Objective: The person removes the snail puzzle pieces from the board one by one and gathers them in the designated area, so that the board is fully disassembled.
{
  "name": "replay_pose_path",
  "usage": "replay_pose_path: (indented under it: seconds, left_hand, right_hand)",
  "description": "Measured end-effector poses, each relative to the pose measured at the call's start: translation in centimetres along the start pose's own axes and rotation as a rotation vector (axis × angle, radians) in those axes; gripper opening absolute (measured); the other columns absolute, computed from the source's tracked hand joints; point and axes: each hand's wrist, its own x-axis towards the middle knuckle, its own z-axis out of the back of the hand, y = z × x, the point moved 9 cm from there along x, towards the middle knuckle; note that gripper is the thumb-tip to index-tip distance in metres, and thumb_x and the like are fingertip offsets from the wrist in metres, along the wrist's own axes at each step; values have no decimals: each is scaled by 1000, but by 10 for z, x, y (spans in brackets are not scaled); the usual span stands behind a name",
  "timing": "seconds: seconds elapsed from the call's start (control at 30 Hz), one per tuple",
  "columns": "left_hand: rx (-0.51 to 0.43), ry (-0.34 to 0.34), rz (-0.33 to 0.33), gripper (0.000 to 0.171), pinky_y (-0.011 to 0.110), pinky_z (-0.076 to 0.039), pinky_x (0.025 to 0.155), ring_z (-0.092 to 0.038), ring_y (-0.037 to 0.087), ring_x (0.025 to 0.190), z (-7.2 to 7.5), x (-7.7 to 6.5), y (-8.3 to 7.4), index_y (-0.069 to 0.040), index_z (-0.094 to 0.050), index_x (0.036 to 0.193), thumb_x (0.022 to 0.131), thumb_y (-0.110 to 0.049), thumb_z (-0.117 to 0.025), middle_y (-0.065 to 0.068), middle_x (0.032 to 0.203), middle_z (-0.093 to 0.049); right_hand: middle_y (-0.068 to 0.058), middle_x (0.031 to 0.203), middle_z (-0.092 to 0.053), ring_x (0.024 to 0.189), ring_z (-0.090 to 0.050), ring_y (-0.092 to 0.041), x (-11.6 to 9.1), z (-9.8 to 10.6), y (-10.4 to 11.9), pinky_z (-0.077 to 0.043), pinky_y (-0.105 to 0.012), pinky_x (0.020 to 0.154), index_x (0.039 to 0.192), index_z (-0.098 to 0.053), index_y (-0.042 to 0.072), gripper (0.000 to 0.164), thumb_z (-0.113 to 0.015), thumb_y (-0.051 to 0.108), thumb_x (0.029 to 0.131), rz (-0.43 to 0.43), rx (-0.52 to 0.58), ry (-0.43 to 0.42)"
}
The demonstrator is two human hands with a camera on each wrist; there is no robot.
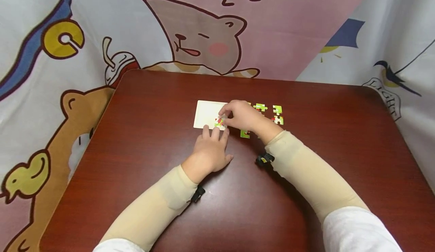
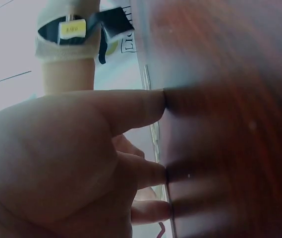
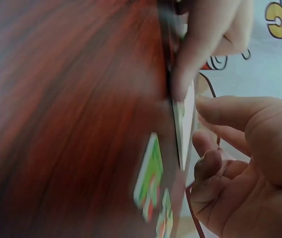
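Observation:
A pale flat puzzle tray (image 1: pixel 205 112) lies on the table, with a red-and-green jigsaw patch (image 1: pixel 218 123) in its near right corner. My left hand (image 1: pixel 211 150) rests spread on the near side, its fingertips at the tray's near edge and its thumb on the tabletop. Over the tray's right side is my right hand (image 1: pixel 242 115), index finger and thumb around the patch. In the right wrist view, that hand (image 3: pixel 250 163) has thumb and bent fingers apart, and no piece shows between them. The hand hides part of the tray and some loose pieces.
Loose jigsaw pieces lie right of the tray, among them a far one (image 1: pixel 260 107), a right one (image 1: pixel 277 109) and a near one (image 1: pixel 244 134). The brown table (image 1: pixel 153 139) has a printed cloth (image 1: pixel 289 25) behind it.

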Motion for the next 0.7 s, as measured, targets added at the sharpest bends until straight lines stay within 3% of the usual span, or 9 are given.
replay_pose_path:
  seconds: [0.1,0.33,0.7]
  left_hand:
    - [2,5,8,89,51,-38,117,-16,49,155,0,1,0,-21,-22,173,103,-65,-57,14,165,-28]
    - [-2,-15,-1,88,51,-38,117,-18,49,156,6,-2,-4,-21,-25,172,102,-63,-59,14,164,-30]
    - [0,-39,9,88,48,-42,111,-24,46,151,6,-3,-2,-21,-29,171,101,-64,-61,11,162,-32]
  right_hand:
    - [-6,108,-76,103,-69,-24,11,-7,1,-55,-43,95,116,-80,7,27,-79,11,90,-32,8,44]
    - [-6,103,-73,99,-66,-23,18,-8,-3,-55,-40,90,111,-77,8,30,-88,20,86,-230,-37,113]
    - [-4,107,-72,104,-65,-25,26,-12,9,-55,-43,92,105,-76,11,25,-88,25,89,-282,-207,220]
